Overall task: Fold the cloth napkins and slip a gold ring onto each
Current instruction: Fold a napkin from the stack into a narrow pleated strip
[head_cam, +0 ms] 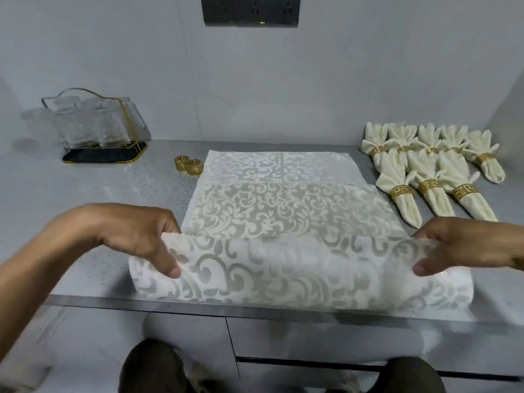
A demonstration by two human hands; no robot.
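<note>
A white damask-patterned cloth napkin lies spread on the grey counter, its near part lifted and curled over. My left hand pinches the napkin's near left edge, thumb on the front. My right hand pinches the near right edge the same way. Two loose gold rings stand side by side just left of the napkin's far corner. At the right, several cream napkins, folded and each in a gold ring, lie in two rows.
A clear glass holder with gold trim stands on a black tray at the back left. The counter's front edge runs just below the lifted cloth. A dark socket panel sits on the wall behind.
</note>
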